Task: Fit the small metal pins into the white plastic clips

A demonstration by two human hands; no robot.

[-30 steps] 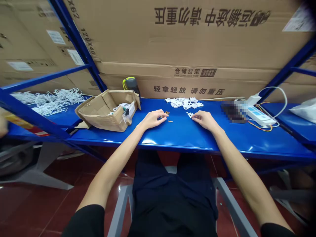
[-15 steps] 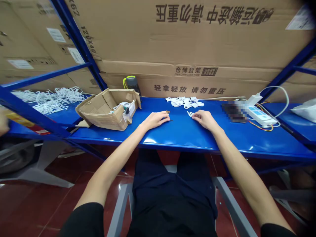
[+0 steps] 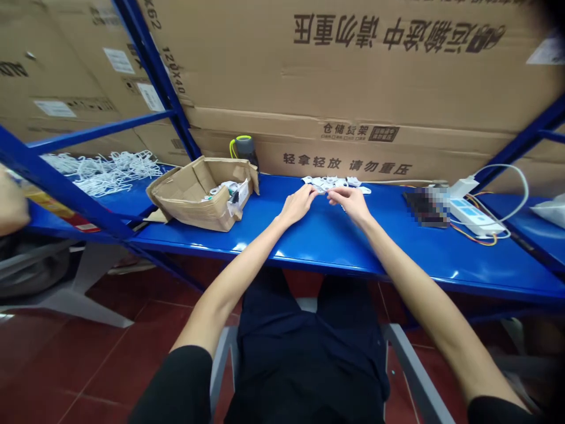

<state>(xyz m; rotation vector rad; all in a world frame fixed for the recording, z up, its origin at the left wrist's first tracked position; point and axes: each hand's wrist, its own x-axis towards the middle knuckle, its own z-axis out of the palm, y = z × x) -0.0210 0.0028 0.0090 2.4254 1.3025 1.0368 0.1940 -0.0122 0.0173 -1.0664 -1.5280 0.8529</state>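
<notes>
My left hand (image 3: 299, 204) is raised over the blue tabletop, its thumb and fingers closed in a pinch on a small thin metal pin, most of which the fingertips hide. My right hand (image 3: 352, 204) faces it, also pinched; what it holds is too small to make out. The two sets of fingertips nearly meet. Behind them lies a pile of flat white plastic parts (image 3: 358, 182), some with round holes. A few tiny white pieces show under my right hand, mostly covered by it.
To the left stands an open cardboard box (image 3: 194, 209) with small parts inside, a dark bottle (image 3: 245, 150) behind it. A white power strip (image 3: 477, 217) with cables is at the right. White wire hooks (image 3: 119, 171) lie beyond the blue post. Another person's arm (image 3: 11, 203) shows far left.
My left hand has lifted from the tabletop and moved right with the metal pin. My right hand has left the small white pieces and come in to meet it.
</notes>
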